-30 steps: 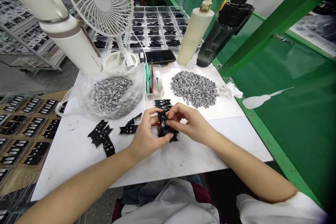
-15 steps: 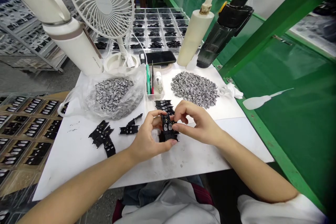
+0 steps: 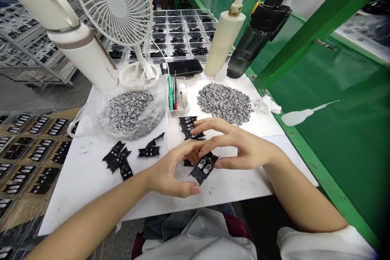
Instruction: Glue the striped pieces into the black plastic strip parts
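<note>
My right hand [image 3: 240, 146] grips a flat black plastic part [image 3: 199, 175] by its upper end, between thumb and fingers. Two shiny, clear-looking oval pieces sit side by side in that part. My left hand [image 3: 170, 170] is open beside it, thumb stretched out below and fingertips partly hidden behind my right fingers. Whether those left fingertips touch the part, I cannot tell. Beyond my hands, a column of similar black parts [image 3: 187, 122] lies on the white table. More black parts [image 3: 118, 156] lie in a loose heap to the left, with another small group [image 3: 149, 151] beside them.
Small grey pieces fill a plastic bag [image 3: 131, 109]; a loose grey pile [image 3: 225, 101] lies right. Between them stands a tool box [image 3: 179, 111]. Behind are a fan [image 3: 117, 6], white flask [image 3: 82, 57], phone [image 3: 183, 67], squeeze bottle [image 3: 224, 42] and dark bottle [image 3: 257, 36]. A green frame borders the right.
The black part has moved down and right and turned at a slant. My left thumb has come off it, and my right fingers now reach over its upper end.
</note>
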Demonstrator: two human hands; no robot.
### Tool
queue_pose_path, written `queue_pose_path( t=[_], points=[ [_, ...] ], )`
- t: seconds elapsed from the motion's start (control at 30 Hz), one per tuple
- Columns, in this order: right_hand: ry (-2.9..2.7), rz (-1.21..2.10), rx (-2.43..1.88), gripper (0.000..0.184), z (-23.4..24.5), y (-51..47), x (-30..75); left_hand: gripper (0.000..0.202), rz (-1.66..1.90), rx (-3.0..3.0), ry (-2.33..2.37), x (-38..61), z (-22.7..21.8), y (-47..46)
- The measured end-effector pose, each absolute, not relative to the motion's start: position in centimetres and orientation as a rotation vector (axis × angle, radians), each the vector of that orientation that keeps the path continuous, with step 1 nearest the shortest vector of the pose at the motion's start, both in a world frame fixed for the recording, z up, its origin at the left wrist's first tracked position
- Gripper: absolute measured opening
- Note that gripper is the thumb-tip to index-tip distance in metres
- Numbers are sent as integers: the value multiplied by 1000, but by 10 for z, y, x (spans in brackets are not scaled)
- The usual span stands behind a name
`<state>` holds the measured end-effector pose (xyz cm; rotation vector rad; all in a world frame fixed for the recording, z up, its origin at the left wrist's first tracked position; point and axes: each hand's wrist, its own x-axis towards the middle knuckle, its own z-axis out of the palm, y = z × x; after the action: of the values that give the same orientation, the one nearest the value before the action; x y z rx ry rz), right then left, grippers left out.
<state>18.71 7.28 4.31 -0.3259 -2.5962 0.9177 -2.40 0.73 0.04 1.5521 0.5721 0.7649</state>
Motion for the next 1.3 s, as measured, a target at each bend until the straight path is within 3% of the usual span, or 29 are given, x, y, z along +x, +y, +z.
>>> queue_pose_path(
  t=[0.13,0.27,0.37,0.77,0.9,1.1,1.3],
  points=[
    [-2540,877,-434,21,48,75,193,79,1141,1913,753,-28,0,9],
    [-2535,903,-467,19,48,75,194,53,1424,2423,898,-31,0,8],
    [-2539,942,-432,19,46,74,190,42,1409,2518,871,-31,1,7],
    [-2546,1083,-459,20,42,70,183,34,1350,2418,675,-33,-2,4],
    [-2546,1101,-497,20,43,69,182,21,1228,2395,768,-32,-3,3],
    [-2502,1137,-714,20,43,67,179,21,1365,1759,949,-22,5,2],
    [-2356,1186,-1041,35,42,64,170,21,1009,678,990,-16,10,12]
  ],
)
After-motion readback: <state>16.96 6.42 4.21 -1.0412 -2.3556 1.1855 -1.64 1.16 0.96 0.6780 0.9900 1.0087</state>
